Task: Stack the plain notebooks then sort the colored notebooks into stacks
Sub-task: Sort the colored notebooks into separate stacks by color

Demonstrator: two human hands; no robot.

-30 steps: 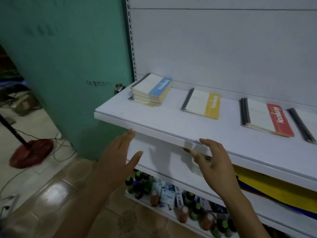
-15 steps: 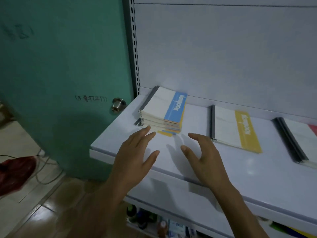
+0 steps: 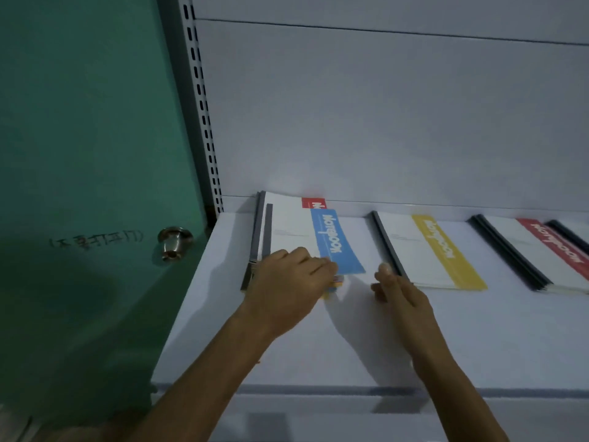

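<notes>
- The left hand [image 3: 287, 282] lies on the near end of the pile of white notebooks with a blue-banded cover on top [image 3: 293, 231]. Its fingers curl over the pile's front edge and grip it.
- That pile sits at the far left of the white metal shelf [image 3: 287, 352], against the back panel. Yellow and blue cover edges poke out under the knuckles, and a red-banded cover [image 3: 314, 203] sticks out at the back.
- The right hand [image 3: 401, 295] reaches between the pile and the yellow-banded white notebook [image 3: 427, 250]. Its fingers are straight, close together and hold nothing. The fingertips [image 3: 384, 268] are just beside that notebook's dark spine, but I cannot tell whether they touch it.
- Further right lies a short stack of red-banded white notebooks [image 3: 526, 250], apart from the yellow one.
- A green door [image 3: 79, 138] with a round metal knob [image 3: 174, 242] stands left of the shelf.
</notes>
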